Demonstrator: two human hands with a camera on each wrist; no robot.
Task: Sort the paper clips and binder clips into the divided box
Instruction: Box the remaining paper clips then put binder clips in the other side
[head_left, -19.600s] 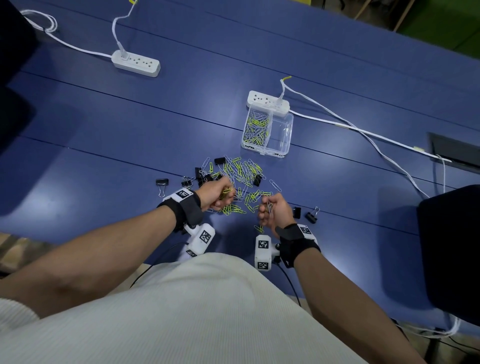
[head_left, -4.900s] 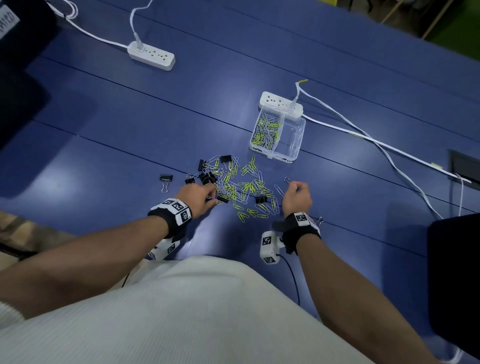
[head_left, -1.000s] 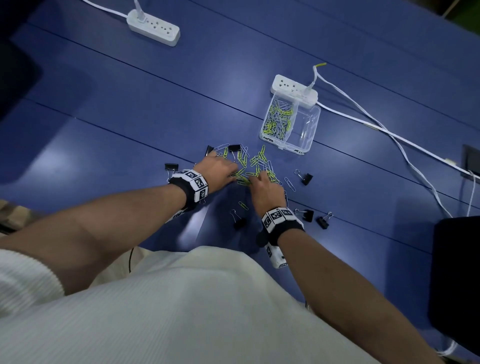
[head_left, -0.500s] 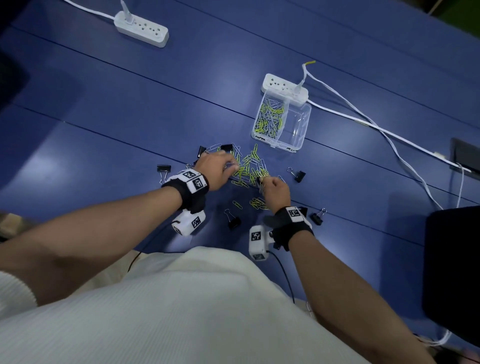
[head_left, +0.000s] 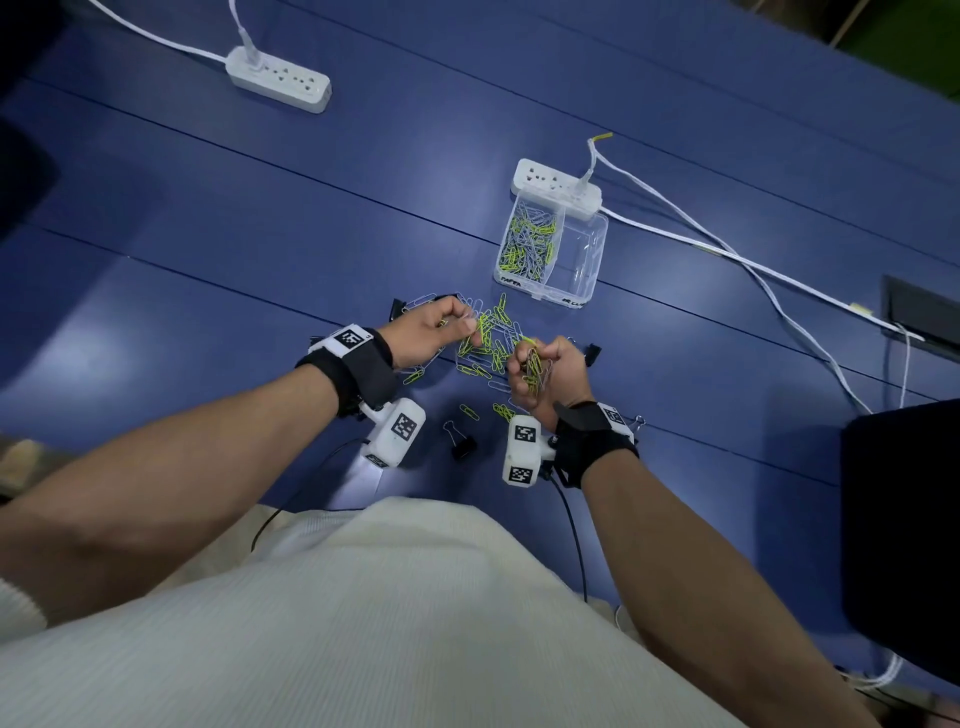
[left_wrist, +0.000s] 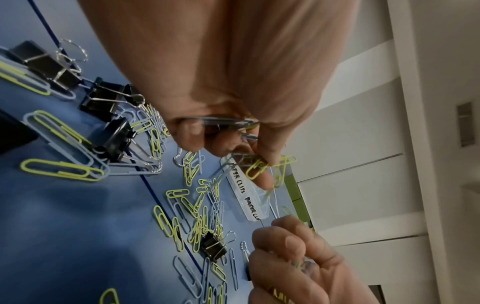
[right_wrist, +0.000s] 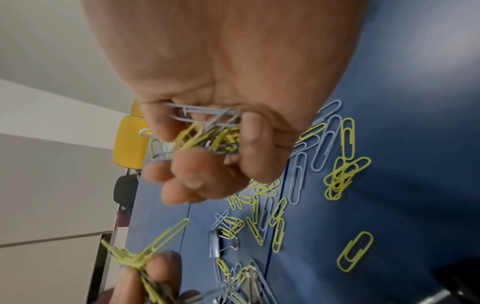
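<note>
A pile of yellow and grey paper clips (head_left: 491, 340) lies on the blue table in front of me, with black binder clips (head_left: 464, 447) scattered around it. My left hand (head_left: 434, 332) is at the pile's left side and pinches a few paper clips (left_wrist: 259, 166). My right hand (head_left: 543, 371) is lifted at the pile's right side, its fingers curled round a bunch of paper clips (right_wrist: 205, 133). The clear divided box (head_left: 589, 260) stands beyond the pile; its left compartment holds many paper clips (head_left: 527, 241), and nothing shows in its right one.
A white power strip (head_left: 558, 184) touches the box's far side, and its cable (head_left: 753, 265) runs off to the right. Another power strip (head_left: 280, 78) lies far left. A dark object (head_left: 904, 530) sits at the right edge. More binder clips (left_wrist: 109, 98) lie left of the pile.
My right hand has risen off the pile with a bunch of paper clips in it. My left hand stays at the pile's left side, gathering clips.
</note>
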